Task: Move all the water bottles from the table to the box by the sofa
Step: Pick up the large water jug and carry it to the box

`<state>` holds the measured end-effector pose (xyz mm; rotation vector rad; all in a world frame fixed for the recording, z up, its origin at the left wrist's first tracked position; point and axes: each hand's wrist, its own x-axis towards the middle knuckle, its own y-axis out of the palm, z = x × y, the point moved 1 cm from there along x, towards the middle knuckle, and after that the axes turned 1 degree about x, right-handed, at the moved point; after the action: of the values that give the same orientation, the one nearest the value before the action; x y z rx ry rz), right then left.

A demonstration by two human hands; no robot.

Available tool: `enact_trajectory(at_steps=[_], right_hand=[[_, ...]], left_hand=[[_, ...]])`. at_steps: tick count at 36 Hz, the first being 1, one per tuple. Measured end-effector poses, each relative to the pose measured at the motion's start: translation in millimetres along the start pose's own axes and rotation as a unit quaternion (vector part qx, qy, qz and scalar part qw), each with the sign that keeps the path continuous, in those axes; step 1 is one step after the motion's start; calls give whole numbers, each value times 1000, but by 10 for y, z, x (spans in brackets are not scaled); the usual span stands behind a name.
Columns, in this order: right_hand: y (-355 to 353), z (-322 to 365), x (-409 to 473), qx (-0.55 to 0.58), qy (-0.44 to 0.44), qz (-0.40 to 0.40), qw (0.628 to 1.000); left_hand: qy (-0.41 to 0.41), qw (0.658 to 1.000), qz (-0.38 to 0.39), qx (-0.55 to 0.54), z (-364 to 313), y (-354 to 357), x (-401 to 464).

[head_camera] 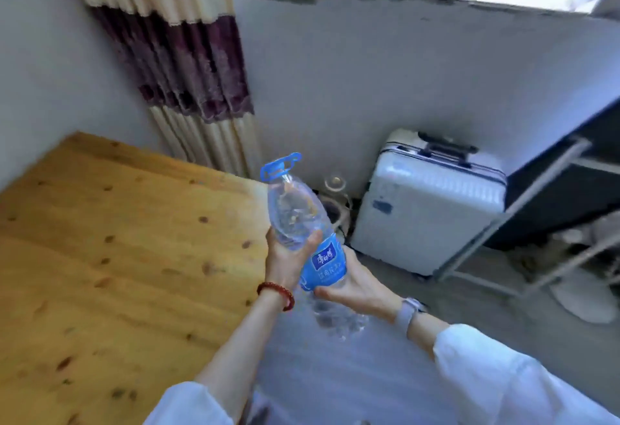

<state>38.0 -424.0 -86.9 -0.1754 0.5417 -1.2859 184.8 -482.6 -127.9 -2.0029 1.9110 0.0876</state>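
**A:** Where are the hands?

**B:** Both are on one large water bottle (303, 223), held in the air just past the corner of the wooden table (117, 257). The left hand (287, 265), with a red bead bracelet (276, 294) at the wrist, grips the clear upper body, thumb curled across the front. The right hand (355, 285), with a pale watch (407, 314) at the wrist, holds it lower down, its thumb along the bottom edge of the blue label, the fingers hidden behind the bottle.

**A:** How does the bottle lie?

**B:** Tilted, with its blue cap and carry handle pointing up and away from the person and its base down towards the body. It touches neither the table nor the floor.

**A:** What else shows?

**B:** A white suitcase (429, 210) against the wall, a cream and purple curtain (188, 65), and a metal frame (523, 210) to the right. The visible part of the table holds no bottles. No box or sofa is in view.

**A:** Which step is this?

**B:** It looks like the carry: the bottle is off the table and not yet delivered. The next move likely calls for turning to find the box, keeping both hands firm on a heavy, sloshing bottle, then lowering it in base first
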Motion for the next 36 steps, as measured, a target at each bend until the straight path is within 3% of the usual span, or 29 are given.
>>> enact_trajectory(at_steps=[7, 9, 13, 16, 22, 28, 31, 36], right_hand=[[-1363, -1215, -1549, 45, 115, -217, 968], [-1645, -1459, -2000, 68, 146, -282, 946], [-2154, -1897, -2752, 95, 195, -404, 889], [-2426, -2388, -3278, 100, 242, -468, 844], [-2999, -2922, -4252, 136, 298, -572, 752], [-3796, -3610, -5191, 170, 340, -615, 691], [-4047, -3740, -5487, 169, 351, -622, 679], [-4496, -4204, -6311, 189, 366, -662, 626]], left_hand=[[55, 965, 251, 60, -617, 2300, -1016], [38, 940, 325, 102, -739, 2844, -1363], [137, 891, 424, 88, -908, 3933, -1941], [159, 847, 499, 86, -978, 4615, -2450], [164, 797, 572, 108, -958, 5908, -3310], [141, 746, 633, 152, -905, 7366, -4146], [140, 729, 651, 158, -940, 7781, -4407], [134, 662, 713, 185, -880, 8771, -5201]])
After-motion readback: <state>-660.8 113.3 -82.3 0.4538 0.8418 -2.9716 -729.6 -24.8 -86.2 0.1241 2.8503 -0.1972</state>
